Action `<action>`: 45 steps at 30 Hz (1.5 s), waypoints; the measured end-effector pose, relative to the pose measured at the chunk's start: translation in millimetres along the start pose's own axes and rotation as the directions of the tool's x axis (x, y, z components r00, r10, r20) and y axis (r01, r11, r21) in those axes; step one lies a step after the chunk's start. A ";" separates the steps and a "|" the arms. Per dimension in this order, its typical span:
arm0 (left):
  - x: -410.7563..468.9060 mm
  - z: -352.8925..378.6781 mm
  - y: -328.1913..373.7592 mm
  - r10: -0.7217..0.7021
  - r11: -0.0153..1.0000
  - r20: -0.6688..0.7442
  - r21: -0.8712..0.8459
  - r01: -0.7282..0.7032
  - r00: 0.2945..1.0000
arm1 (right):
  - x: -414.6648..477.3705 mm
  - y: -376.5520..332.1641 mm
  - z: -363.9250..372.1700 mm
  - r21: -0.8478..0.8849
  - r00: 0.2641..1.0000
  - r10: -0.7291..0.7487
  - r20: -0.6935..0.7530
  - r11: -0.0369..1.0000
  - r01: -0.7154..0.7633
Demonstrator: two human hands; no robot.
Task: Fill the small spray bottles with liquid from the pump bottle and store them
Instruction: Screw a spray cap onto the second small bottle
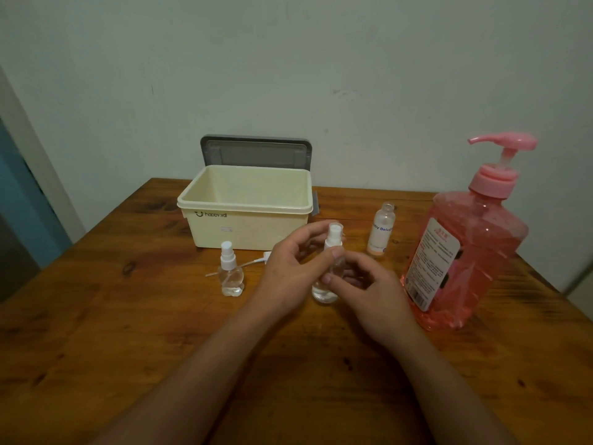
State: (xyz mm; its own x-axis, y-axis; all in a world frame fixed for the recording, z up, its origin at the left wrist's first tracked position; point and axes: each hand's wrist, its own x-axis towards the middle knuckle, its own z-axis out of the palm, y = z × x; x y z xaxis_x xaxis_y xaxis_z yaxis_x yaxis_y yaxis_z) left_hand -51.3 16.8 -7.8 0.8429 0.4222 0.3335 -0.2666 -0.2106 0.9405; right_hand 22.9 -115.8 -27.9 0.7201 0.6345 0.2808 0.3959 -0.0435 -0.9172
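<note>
While our left hand curls round its white nozzle and our right hand pinches its body, the clear plastic spray bottle stands upright mid-table, between a bear-shaped bottle and the glossy pink pump bottle; the grainy wooden table lies open toward us.

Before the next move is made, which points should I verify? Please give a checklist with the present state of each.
1. Grip on held spray bottle by left hand and right hand: ok.
2. Its spray head off for filling: not ok, it is on.
3. The pump bottle upright, pink liquid inside: ok.
4. The storage box open, lid behind it: ok.
5. The labelled bottle uncapped, upright: ok.
6. Liquid level in held spray bottle: cannot tell.
</note>
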 end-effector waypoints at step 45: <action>-12.8 -7.8 -7.2 0.044 0.944 -0.290 0.325 0.055 0.956 | 40.7 6.9 7.7 -0.109 0.989 0.141 -0.043 0.983 -0.145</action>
State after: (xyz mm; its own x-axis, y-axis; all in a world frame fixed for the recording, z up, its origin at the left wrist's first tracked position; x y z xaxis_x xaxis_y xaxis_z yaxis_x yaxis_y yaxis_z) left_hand -63.9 19.7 -18.4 0.6589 0.6500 0.3787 -0.0533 -0.4618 0.8854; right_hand 50.5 -84.3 -25.0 0.7924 0.5885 0.1603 0.3471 -0.2190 -0.9119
